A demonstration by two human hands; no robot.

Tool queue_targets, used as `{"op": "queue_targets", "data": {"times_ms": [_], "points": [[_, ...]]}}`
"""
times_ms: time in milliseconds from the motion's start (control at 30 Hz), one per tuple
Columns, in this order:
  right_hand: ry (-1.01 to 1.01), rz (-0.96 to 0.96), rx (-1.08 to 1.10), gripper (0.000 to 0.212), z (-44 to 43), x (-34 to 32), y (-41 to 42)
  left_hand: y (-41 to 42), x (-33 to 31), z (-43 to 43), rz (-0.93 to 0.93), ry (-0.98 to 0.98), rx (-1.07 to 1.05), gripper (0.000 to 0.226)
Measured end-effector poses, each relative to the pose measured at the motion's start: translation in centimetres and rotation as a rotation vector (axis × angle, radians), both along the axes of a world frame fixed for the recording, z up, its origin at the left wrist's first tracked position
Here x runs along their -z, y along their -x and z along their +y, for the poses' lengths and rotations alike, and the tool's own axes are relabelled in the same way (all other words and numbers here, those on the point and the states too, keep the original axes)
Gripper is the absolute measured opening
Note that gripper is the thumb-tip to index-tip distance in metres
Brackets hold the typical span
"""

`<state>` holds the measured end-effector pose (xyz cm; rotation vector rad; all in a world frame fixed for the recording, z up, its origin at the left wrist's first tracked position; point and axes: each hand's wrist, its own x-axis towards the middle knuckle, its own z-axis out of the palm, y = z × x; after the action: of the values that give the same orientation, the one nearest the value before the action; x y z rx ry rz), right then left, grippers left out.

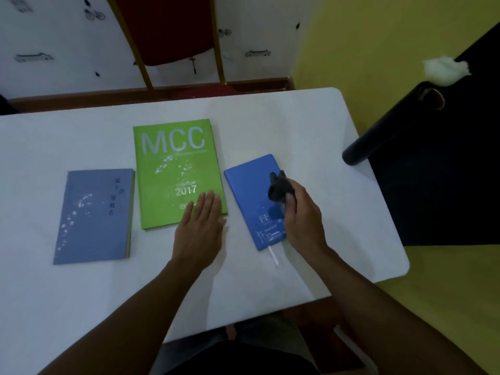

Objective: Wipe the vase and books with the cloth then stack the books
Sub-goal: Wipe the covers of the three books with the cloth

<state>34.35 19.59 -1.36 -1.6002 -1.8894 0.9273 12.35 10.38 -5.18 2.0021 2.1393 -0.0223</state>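
Note:
Three books lie side by side on the white table (81, 293). A grey-blue book (94, 217) is on the left, a large green book (173, 169) marked MCC 2017 sits in the middle, and a bright blue notebook (249, 190) lies tilted on the right. White specks dot the grey-blue and green covers. My right hand (300, 215) is shut on a dark cloth (280, 189) and presses it on the blue notebook. My left hand (200, 228) lies flat, fingers on the green book's near right corner. No vase is in view.
A dark sofa arm (384, 133) with white stuffing (443, 69) reaches over the table's right edge. A red chair with gold legs (167, 31) stands behind the table. The floor at right is yellow.

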Motion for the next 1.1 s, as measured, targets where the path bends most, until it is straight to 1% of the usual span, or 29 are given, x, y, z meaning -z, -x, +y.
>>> {"op": "queue_targets", "data": {"times_ms": [33,100,267,400,467,567,733,833,900,1000,1100], "points": [[0.036,-0.027,-0.008,0.035,0.3,-0.1,1.4,1.1,-0.1,-0.6,-0.003,0.004,-0.048,0.061],[0.057,-0.064,-0.038,0.035,0.2,0.0,4.3,3.3,-0.4,-1.6,-0.003,0.047,-0.144,0.065],[0.065,-0.014,0.015,0.034,-0.7,0.6,10.2,8.3,0.1,-4.3,-0.008,0.009,-0.288,0.064],[0.073,0.042,0.036,0.035,0.8,0.4,14.8,10.6,0.7,-5.3,-0.014,0.003,-0.286,0.067],[0.081,0.054,0.035,0.035,1.9,0.5,17.2,11.1,1.2,-5.2,-0.031,0.009,-0.289,0.062],[0.09,0.038,0.042,0.035,2.7,0.7,20.9,12.2,1.9,-5.0,-0.047,0.018,-0.308,0.062],[0.065,0.016,0.091,0.035,2.3,1.9,24.8,13.2,2.6,-5.3,-0.039,0.035,-0.246,0.065],[0.056,-0.038,0.083,0.034,2.0,2.2,25.1,13.2,2.9,-5.3,-0.035,0.035,-0.247,0.065],[0.057,-0.109,0.079,0.033,1.9,1.7,23.9,13.3,3.0,-5.3,-0.042,0.036,-0.251,0.065],[0.1,-0.285,0.046,0.032,1.3,1.1,21.1,13.4,3.1,-5.4,-0.045,0.028,-0.247,0.065],[0.186,-0.494,-0.059,0.031,1.4,0.5,18.1,13.5,3.2,-5.4,-0.043,0.024,-0.239,0.065]]}}
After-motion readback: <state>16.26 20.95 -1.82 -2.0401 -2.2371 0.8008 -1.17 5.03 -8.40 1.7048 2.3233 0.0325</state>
